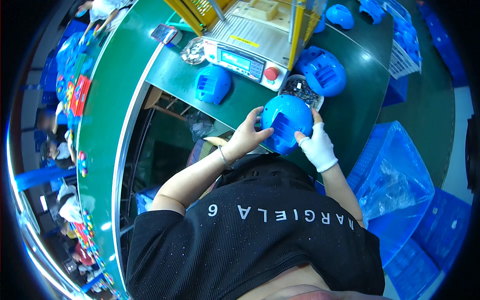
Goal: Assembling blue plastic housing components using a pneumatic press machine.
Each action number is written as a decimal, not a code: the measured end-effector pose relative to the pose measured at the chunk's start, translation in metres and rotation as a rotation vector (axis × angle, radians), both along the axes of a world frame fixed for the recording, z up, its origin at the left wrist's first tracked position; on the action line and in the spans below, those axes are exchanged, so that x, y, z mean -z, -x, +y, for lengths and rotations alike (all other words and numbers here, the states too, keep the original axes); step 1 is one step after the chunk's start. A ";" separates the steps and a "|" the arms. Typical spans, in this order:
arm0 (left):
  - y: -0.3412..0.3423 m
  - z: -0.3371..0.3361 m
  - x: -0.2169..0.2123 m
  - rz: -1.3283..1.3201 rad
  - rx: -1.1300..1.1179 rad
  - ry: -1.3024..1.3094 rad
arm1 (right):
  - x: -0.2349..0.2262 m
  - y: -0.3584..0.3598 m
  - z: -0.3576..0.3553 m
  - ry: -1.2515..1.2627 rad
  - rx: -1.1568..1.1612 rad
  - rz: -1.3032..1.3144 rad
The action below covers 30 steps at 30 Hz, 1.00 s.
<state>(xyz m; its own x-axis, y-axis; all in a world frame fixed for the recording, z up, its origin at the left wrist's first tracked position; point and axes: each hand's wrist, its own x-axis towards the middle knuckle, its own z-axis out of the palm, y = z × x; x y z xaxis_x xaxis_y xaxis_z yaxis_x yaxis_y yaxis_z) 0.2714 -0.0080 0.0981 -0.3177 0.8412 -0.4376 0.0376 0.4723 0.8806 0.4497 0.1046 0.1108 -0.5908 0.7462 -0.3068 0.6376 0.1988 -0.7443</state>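
Observation:
Between my two hands is a rounded blue plastic shell [295, 112] with a slotted rectangular recess, held in front of my body near the table edge. My bare left hand [248, 132] grips its left side, thumb on the face by the recess. On its right side is my right hand [318, 145], in a white glove with bare fingertips showing. Just beyond the shell a tray of small dark parts [300, 88] is partly covered by it. Two similar blue shells lie on the green table, one to the left [213, 84] and a larger one to the right [324, 71].
A machine with yellow posts, a control panel [235, 61] and a red button [271, 74] stands ahead. A dish of small parts [194, 51] and a phone [165, 34] lie left of it. At right are a plastic-lined blue crate [395, 185] and a white basket of blue shells [404, 57].

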 end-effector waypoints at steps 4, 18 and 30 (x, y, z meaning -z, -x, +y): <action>0.010 -0.021 0.024 0.063 -0.075 0.064 | 0.033 0.020 -0.005 0.029 -0.074 -0.037; 0.126 -0.015 0.084 0.248 0.121 0.372 | 0.056 0.137 0.009 0.464 -0.100 -0.207; 0.176 0.011 0.084 0.554 0.567 0.140 | 0.090 0.157 0.006 0.142 -0.031 -0.148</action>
